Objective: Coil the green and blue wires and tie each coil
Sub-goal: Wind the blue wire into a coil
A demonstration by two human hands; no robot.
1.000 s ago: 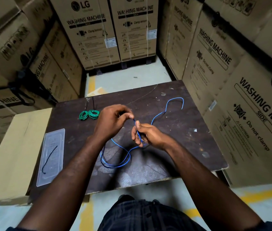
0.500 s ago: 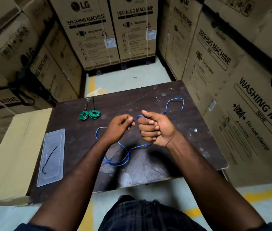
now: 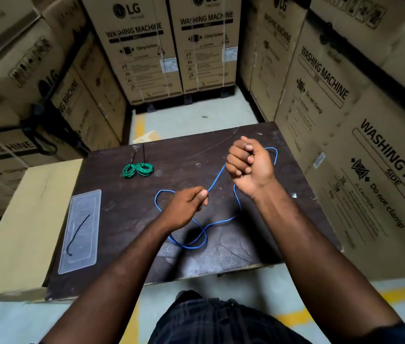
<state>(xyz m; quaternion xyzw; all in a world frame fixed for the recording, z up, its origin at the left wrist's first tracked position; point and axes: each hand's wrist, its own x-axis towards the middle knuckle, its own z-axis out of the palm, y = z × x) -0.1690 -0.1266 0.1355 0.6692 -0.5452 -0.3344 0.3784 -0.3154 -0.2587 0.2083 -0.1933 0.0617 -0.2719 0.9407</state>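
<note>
I keep my right hand (image 3: pixel 248 162) fisted on the blue wire (image 3: pixel 217 176), left hand (image 3: pixel 186 204) pinching it, winding even, tight loops.

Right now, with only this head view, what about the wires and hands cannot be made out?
1. Blue wire inside the right hand: head view, curled fingers hide it.
2. Its ends: head view, none shows; the left hand may cover one.
3. Green coils: head view, too small to tell if tied shut.
4. Black strand on the clear tray: head view, too small to identify.
</note>
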